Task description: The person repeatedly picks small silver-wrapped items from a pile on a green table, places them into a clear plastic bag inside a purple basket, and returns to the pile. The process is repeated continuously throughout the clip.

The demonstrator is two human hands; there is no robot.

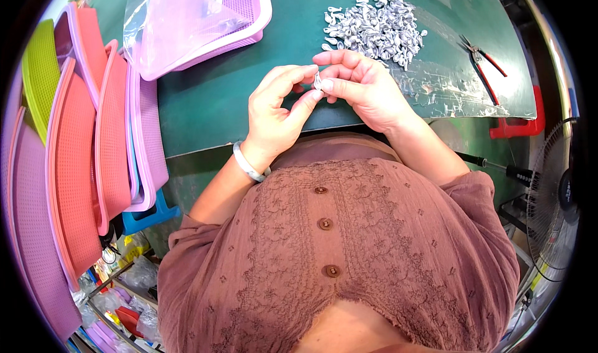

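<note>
Over the near edge of the green table [205, 113], my two hands meet around one small silvery, teardrop-shaped piece [317, 81]. My left hand [277, 101], with a pale bangle [248, 163] at its wrist, pinches the piece between thumb and fingers. From the other side my right hand [364, 88] has its thumb and fingertips closed on the same piece; the fingers partly cover it. Just beyond my right hand lies a pile of similar silvery pieces [377, 29]. They are too small for me to tell their exact kind.
A purple plastic basket [258, 32] with a clear plastic bag [174, 23] stands at the far left. Stacked pink, purple and green baskets [75, 172] crowd the left side. Red-handled pliers [479, 63] lie at the table's right, near a fan [551, 185] and a red stool [523, 126].
</note>
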